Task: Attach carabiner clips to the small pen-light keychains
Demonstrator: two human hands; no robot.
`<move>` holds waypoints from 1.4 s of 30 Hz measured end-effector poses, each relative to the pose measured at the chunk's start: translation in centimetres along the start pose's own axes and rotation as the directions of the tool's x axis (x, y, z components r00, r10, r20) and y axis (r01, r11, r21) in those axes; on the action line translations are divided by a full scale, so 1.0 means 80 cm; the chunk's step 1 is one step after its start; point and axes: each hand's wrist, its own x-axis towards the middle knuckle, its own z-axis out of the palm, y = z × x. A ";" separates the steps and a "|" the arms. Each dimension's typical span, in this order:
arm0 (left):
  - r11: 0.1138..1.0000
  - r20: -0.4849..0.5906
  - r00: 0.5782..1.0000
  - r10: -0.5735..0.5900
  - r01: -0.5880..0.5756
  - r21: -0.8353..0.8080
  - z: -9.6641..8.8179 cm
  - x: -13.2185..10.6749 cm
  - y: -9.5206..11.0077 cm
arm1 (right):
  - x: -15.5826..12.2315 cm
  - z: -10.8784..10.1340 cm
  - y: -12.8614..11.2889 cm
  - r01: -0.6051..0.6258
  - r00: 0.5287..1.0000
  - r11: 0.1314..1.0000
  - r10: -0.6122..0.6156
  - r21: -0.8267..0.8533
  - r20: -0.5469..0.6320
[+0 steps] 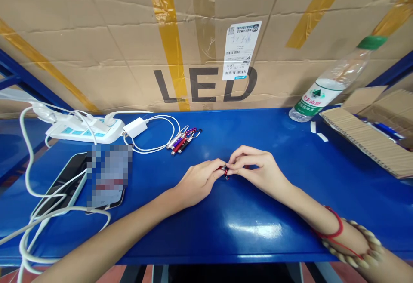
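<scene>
Both my hands meet at the middle of the blue table [245,227]. My left hand [198,182] and my right hand [258,169] pinch a small red pen-like keychain light [225,170] between their fingertips, each closed on one end. Most of the red piece is hidden by my fingers. A little beyond my hands, a cluster of several similar small lights [183,140] in purple, red and silver lies on the table with clips attached. My right wrist wears a red string and a bead bracelet [351,242].
A white power strip [85,130] with a charger [135,127] and white cables lies at the left, above two phones [69,179]. A plastic water bottle [332,83] leans at the right rear. Corrugated cardboard pieces [371,139] sit far right. A large cardboard wall marked LED [206,33] stands behind.
</scene>
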 end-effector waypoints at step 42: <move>0.984 -0.202 0.966 0.163 -0.175 -0.041 0.017 -0.001 0.002 | -0.006 0.031 -0.019 -0.281 0.940 0.957 0.260 0.070 0.220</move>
